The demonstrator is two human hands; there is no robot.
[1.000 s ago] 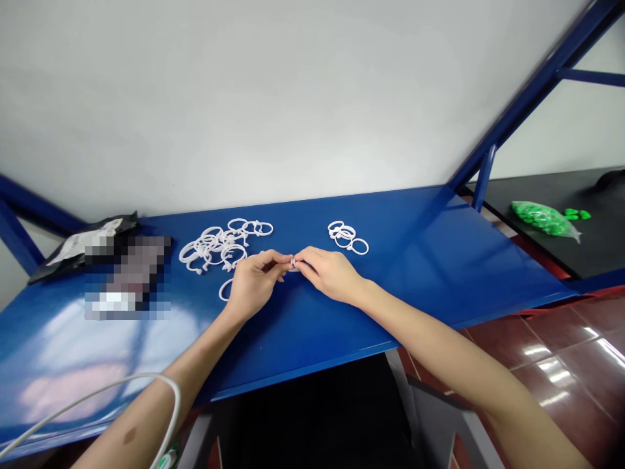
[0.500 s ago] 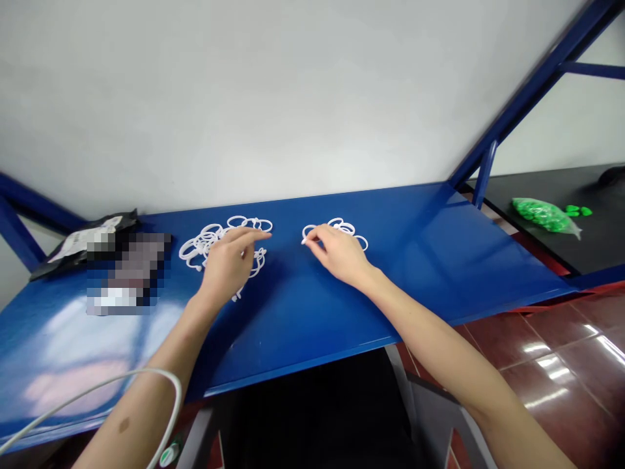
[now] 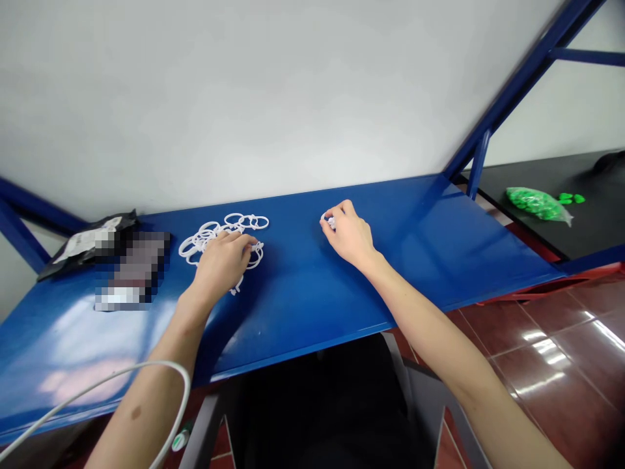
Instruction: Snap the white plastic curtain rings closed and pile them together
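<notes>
A heap of white plastic rings lies on the blue table, left of the middle. My left hand rests palm down on the near side of that heap, its fingers curled over some rings. My right hand is further right, fingers pinched on a white ring at the spot where a second, smaller group of rings lay; the hand hides that group.
A black packet with a white label lies at the table's far left, beside a blurred patch. A white cable loops over my left forearm. A bag of green pieces sits on a black surface at the right. Blue frame struts rise behind.
Both hands held one ring together at the middle. They have parted: the left went to the big heap, the right carried the ring to the small group on the right.
</notes>
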